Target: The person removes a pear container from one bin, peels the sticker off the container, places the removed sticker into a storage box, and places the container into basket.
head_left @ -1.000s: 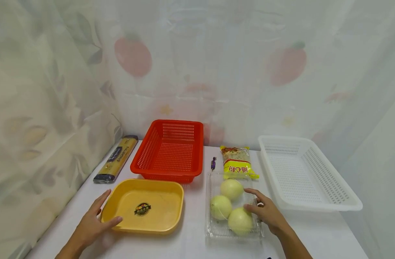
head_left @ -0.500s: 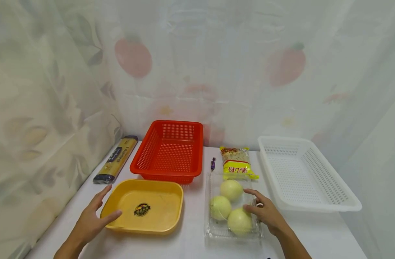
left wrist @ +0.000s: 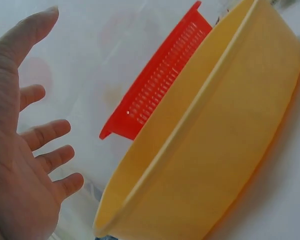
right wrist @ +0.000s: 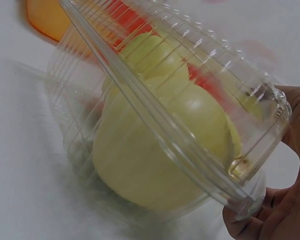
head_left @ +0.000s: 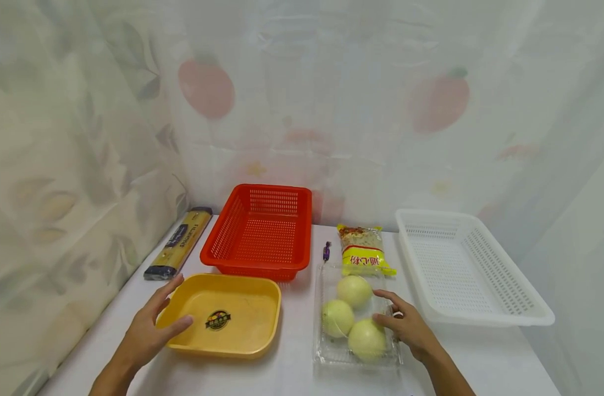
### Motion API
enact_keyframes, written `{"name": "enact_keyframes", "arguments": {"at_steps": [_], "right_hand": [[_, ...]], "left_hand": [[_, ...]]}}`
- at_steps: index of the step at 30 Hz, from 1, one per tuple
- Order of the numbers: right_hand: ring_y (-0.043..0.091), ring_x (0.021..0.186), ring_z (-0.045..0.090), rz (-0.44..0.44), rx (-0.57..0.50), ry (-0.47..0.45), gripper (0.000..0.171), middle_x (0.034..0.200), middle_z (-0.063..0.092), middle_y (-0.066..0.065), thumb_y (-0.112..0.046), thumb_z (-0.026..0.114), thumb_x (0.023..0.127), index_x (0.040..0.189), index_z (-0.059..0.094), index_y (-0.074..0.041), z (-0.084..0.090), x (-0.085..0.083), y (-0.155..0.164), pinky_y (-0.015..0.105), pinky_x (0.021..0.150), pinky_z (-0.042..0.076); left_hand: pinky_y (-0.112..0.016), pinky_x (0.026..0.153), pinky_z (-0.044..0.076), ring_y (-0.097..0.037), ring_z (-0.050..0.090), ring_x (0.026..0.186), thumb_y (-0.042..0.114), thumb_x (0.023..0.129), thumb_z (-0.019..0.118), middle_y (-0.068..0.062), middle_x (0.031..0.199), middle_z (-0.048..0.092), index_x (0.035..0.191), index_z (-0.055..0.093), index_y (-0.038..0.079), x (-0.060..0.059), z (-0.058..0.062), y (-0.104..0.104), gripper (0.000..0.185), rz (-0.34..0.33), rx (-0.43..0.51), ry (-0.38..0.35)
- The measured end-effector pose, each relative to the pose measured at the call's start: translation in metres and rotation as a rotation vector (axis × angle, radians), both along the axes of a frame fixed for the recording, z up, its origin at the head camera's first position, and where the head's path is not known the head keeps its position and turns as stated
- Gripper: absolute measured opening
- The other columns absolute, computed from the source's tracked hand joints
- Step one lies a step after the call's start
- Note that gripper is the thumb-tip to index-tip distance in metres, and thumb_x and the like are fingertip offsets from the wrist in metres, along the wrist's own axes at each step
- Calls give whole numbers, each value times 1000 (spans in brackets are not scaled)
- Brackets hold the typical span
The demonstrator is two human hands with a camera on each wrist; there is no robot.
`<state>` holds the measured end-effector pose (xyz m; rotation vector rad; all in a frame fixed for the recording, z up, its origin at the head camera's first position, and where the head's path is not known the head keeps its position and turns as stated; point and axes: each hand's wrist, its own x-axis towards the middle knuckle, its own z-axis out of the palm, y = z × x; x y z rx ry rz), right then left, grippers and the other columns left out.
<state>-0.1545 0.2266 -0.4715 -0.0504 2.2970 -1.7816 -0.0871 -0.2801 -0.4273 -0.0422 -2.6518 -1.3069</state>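
In the head view, my left hand (head_left: 148, 330) hovers at the left end of a yellow plastic basin (head_left: 247, 297), thumb and fingers spread. The left wrist view has the palm and fingers (left wrist: 47, 135) beside the basin's wall (left wrist: 215, 130), a gap between them. My right hand (head_left: 410, 327) grips the right side of a clear plastic box (head_left: 328, 352), thumb and index finger reaching over its edge. Three round pale yellow-green fruits (head_left: 367, 339) lie inside the box. Up close, curled fingers (right wrist: 245, 222) meet the box's corner in the right wrist view.
Behind the basin stands a red slotted basket (head_left: 262, 236), with a spaghetti pack (head_left: 180, 242) to its left. A small purple-wrapped candy (head_left: 326, 251) and a yellow pasta bag (head_left: 363, 247) lie behind the box. A white basket (head_left: 460, 269) stands at the right.
My left hand has shifted right, further over the basin's left end. My right hand stays at the box, and the containers hold their places.
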Motion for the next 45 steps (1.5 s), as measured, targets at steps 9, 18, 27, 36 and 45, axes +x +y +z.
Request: {"name": "enact_keyframes", "arguments": {"at_steps": [9, 18, 27, 36, 45], "right_hand": [[16, 67, 39, -6, -2, 4, 59, 90, 40, 11, -17, 77, 83, 137, 54, -18, 1, 1, -1, 23, 45, 39], [16, 65, 38, -7, 5, 28, 57, 91, 40, 12, -17, 77, 83, 136, 56, -18, 1, -2, -3, 23, 45, 39], [17, 66, 40, -10, 26, 28, 57, 94, 41, 13, -20, 78, 82, 135, 56, -19, -2, -3, -4, 23, 46, 40], [18, 67, 41, -15, 23, 24, 58, 94, 41, 14, -19, 78, 81, 135, 57, -20, -1, -2, -3, 24, 47, 40], [18, 66, 41, -3, 28, 39, 58, 94, 42, 15, -18, 77, 82, 136, 55, -17, 1, 1, -1, 24, 46, 39]], "left_hand": [[-4, 94, 26, 10, 30, 125, 18, 84, 75, -14, 147, 41, 150, 35, 25, 0, 0, 12, 78, -74, 30, 142], [-13, 100, 31, -4, 39, 127, 4, 80, 77, -12, 143, 45, 147, 41, 20, -5, 4, 30, 78, -179, 129, 232], [-17, 99, 35, -7, 41, 128, 13, 83, 77, 9, 150, 37, 146, 42, 29, -10, 3, 45, 74, -187, 117, 179], [-18, 100, 36, -10, 44, 127, 17, 85, 75, -1, 142, 48, 147, 40, 32, -11, 0, 61, 74, -203, 156, 142], [-32, 103, 37, -21, 44, 129, 15, 86, 73, -1, 141, 49, 147, 39, 32, -18, -2, 88, 72, -292, 236, 131]]}}
